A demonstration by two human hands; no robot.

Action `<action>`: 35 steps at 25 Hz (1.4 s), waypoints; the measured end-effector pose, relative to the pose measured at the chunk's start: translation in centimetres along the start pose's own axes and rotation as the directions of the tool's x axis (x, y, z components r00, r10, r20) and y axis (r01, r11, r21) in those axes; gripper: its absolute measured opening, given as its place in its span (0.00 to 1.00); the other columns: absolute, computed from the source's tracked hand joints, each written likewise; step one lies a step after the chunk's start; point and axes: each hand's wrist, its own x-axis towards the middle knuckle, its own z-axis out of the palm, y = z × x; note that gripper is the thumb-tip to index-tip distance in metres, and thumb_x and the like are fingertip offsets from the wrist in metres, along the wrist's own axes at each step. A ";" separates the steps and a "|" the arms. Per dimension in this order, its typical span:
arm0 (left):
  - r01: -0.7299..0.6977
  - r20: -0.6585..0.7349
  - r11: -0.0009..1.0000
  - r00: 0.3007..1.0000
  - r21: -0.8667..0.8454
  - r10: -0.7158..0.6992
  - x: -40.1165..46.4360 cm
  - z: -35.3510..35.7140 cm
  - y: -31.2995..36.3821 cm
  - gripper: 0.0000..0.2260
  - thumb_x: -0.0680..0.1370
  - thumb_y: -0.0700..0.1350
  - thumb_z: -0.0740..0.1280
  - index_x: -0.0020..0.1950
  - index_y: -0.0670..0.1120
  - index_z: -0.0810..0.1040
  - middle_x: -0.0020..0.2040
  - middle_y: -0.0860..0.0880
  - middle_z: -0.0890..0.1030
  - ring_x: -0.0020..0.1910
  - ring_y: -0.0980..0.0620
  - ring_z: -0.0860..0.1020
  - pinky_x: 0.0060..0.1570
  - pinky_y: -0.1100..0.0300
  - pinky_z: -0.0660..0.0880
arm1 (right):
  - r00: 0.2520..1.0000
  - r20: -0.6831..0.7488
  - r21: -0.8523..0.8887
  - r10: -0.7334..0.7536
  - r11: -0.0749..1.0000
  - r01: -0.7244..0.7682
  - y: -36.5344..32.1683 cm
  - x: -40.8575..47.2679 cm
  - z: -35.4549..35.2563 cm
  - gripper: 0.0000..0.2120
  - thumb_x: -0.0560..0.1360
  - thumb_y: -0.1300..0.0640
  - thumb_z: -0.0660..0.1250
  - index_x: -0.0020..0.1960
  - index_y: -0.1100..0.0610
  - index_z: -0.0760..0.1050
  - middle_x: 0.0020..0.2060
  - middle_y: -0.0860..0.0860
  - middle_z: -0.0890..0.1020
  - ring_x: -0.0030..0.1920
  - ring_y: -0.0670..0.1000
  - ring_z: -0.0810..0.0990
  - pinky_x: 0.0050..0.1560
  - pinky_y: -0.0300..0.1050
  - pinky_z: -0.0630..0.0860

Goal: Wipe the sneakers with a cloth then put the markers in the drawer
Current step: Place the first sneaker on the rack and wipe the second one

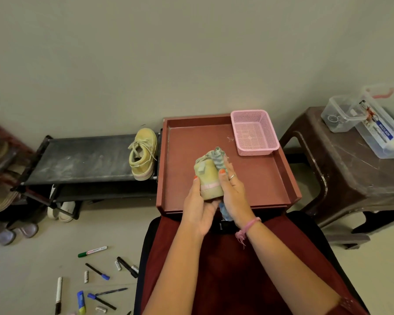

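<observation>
Wiping the first sneaker (208, 178) — markers (96, 272) wait on the floor.
Left hand (198, 206) grips it above the open drawer (259, 178); right hand (233, 194) clamps the cloth (218, 156) — next likely the other sneaker (143, 153).

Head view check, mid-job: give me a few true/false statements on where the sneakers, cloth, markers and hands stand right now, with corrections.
1. The left hand holds a yellow sneaker above the red drawer. True.
2. The right hand presses a cloth to that sneaker. True.
3. The second sneaker lies inside the pink basket. False: it sits on the black shoe rack, left of the drawer.
4. The markers are already in the drawer. False: they lie scattered on the floor at lower left.
5. The pink basket stands in the drawer's far right corner. True.
</observation>
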 end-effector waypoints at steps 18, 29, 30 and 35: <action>-0.035 -0.023 0.967 0.999 -0.251 0.030 -0.3 -6.9 0.1 0.20 0.84 0.50 0.53 0.69 0.40 0.72 0.58 0.39 0.81 0.56 0.45 0.82 0.50 0.52 0.81 | 0.919 0.392 -0.588 -0.036 0.758 0.281 0.6 -3.5 3.6 0.20 0.83 0.48 0.49 0.74 0.39 0.55 0.74 0.33 0.49 0.74 0.40 0.37 0.75 0.48 0.38; -0.077 -0.037 0.977 0.996 0.199 0.086 2.7 -9.3 0.7 0.16 0.79 0.46 0.65 0.66 0.43 0.75 0.59 0.42 0.82 0.56 0.49 0.81 0.56 0.52 0.78 | 0.986 0.165 -0.704 0.035 0.704 0.093 3.9 0.5 5.0 0.21 0.82 0.48 0.47 0.75 0.41 0.56 0.75 0.36 0.51 0.76 0.43 0.41 0.75 0.54 0.47; -0.083 -0.045 0.975 0.995 0.204 0.094 3.0 -9.4 0.5 0.15 0.79 0.43 0.65 0.65 0.42 0.75 0.58 0.43 0.82 0.54 0.50 0.81 0.54 0.54 0.79 | 0.991 0.129 -0.697 0.042 0.714 0.061 4.5 1.7 4.3 0.21 0.82 0.49 0.48 0.75 0.42 0.57 0.76 0.38 0.52 0.76 0.46 0.42 0.76 0.54 0.46; -0.103 -0.074 0.961 0.989 0.256 0.126 4.0 -9.6 0.2 0.14 0.79 0.38 0.65 0.65 0.44 0.74 0.58 0.45 0.82 0.56 0.48 0.81 0.56 0.54 0.78 | 0.998 0.042 -0.716 0.040 0.698 0.002 6.5 6.9 1.3 0.21 0.82 0.55 0.51 0.74 0.48 0.61 0.75 0.47 0.59 0.76 0.54 0.51 0.74 0.45 0.44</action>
